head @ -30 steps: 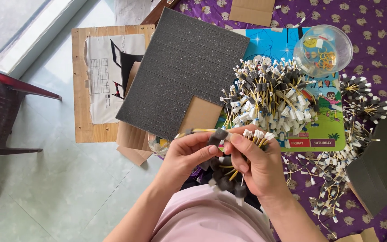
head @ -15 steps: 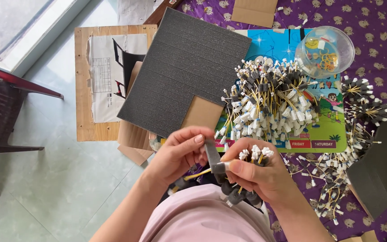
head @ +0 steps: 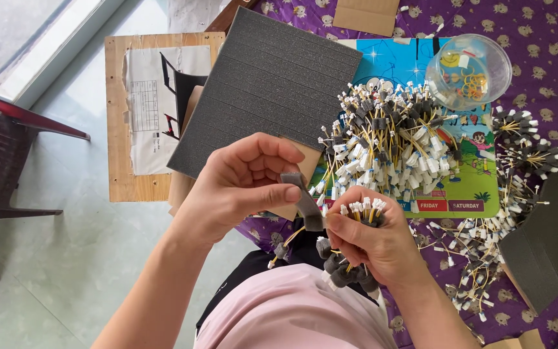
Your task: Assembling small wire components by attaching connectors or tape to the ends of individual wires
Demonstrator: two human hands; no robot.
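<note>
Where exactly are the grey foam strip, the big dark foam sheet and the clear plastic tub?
Grey foam strip (head: pixel 306 201), head view: middle of the strip, beside the left thumb.
Dark foam sheet (head: pixel 266 84), head view: centre of its ridged top.
Clear plastic tub (head: pixel 469 70), head view: its see-through lid.

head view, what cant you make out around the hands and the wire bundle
- Lower end of the wire bundle: head view, wrapped inside the right hand.
- Far end of the grey foam strip: behind the left hand thumb.
- Contents of the clear tub: too small, glare.
- Foam sheet: cut off at the right edge.
</note>
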